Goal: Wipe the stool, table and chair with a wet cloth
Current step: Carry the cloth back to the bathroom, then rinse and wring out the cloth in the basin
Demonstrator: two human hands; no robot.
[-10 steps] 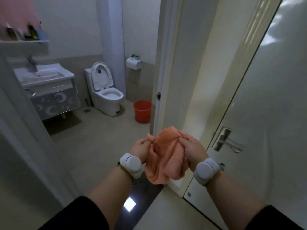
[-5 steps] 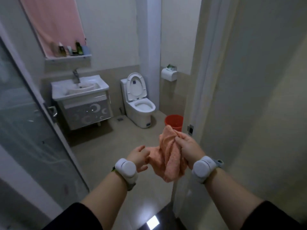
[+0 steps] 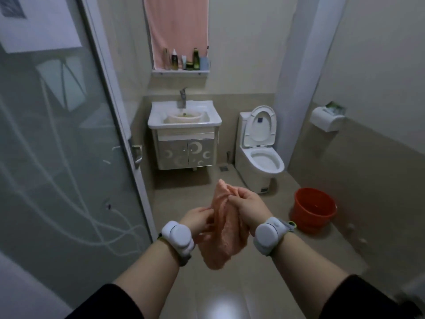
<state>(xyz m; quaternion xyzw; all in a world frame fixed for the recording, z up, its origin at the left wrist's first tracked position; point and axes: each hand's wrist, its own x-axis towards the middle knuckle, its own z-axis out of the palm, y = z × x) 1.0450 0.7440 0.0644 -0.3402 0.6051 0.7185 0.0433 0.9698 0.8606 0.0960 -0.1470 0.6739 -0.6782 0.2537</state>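
Salmon-pink cloth [image 3: 225, 238] hangs bunched in mid-air above the bathroom floor, low in the middle of the view. The right grip [image 3: 247, 207] is curled round its upper part. The left grip [image 3: 195, 221], at 8 o'clock from the right, pinches the cloth's side. From the cloth, a washbasin [image 3: 156, 120] stands at 12 o'clock, a toilet [image 3: 259, 157] with raised lid at 1, a red bucket [image 3: 314, 209] at 3 and a frosted glass door [image 3: 57, 157] at 9.

both hands out front holding a bunched pink cloth [image 3: 224, 229], right hand [image 3: 247, 208] gripping its top, left hand [image 3: 197, 221] pinching the side, sink [image 3: 184, 116] and toilet [image 3: 259, 153] beyond the hands, red bucket [image 3: 314, 209] right of the right hand
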